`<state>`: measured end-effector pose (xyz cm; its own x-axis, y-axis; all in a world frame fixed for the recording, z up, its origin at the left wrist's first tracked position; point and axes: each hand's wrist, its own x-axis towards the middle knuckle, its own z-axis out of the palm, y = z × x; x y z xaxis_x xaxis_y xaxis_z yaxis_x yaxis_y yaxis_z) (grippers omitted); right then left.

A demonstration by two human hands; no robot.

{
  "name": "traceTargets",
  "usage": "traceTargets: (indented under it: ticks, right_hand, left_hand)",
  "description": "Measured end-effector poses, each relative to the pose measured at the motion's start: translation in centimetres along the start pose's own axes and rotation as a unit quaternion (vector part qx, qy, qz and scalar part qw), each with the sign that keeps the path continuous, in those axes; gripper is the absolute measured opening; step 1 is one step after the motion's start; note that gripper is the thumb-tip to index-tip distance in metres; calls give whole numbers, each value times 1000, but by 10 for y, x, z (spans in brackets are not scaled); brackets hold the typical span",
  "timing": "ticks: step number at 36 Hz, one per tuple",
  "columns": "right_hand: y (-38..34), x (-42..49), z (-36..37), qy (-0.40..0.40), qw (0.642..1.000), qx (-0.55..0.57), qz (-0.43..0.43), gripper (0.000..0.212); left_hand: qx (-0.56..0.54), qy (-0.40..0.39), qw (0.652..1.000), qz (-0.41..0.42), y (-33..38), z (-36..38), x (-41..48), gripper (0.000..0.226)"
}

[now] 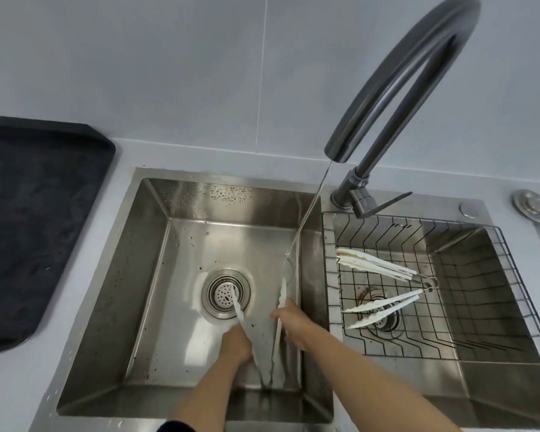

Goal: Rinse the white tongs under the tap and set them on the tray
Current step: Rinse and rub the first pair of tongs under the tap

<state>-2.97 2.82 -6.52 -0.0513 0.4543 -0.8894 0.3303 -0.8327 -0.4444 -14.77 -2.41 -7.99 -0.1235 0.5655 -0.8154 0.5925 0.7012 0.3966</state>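
White tongs (280, 299) are spread open in a V inside the left sink basin (156, 275). My left hand (236, 342) grips the left arm of the tongs, whose tip lies over the drain (226, 293). My right hand (290, 321) holds the right arm. A thin stream of water runs from the grey tap (387, 82) spout down onto the right arm's tip. The dark tray (35, 219) lies on the counter at the far left.
Two more pairs of white tongs (378, 265) (384, 307) rest in a wire basket (480, 294) set over the right basin. The tap lever (387, 202) sticks out to the right. A round metal fitting (530, 204) sits at the far right.
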Motion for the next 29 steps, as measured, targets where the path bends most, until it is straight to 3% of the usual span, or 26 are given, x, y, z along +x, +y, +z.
traceTargets:
  ticks: [5,9,12,16,19,25,29]
  right_hand:
    - [4,3,3,-1,999,-13,40,59]
    - [11,10,0,-30,996,-19,77,76]
    - [5,-7,2,-15,995,-37,90,54]
    - [6,-12,0,-5,996,-49,79,53]
    - [1,-14,-2,-22,997,-65,44,55]
    - [-33,-65,-25,-45,992,-102,-62,51]
    - [-52,-107,-72,-86,984,-50,-149,47]
  left_hand:
    - [30,2,999,23,5,4,5,29]
    - [80,6,997,22,8,7,5,33]
    - [152,0,988,7,7,7,3,35]
    - [192,-8,981,10,9,0,0,37]
    - [180,28,983,17,13,-11,-2,37]
    - [134,141,971,140,55,-28,-24,37]
    - [134,206,930,273,94,-19,-59,35]
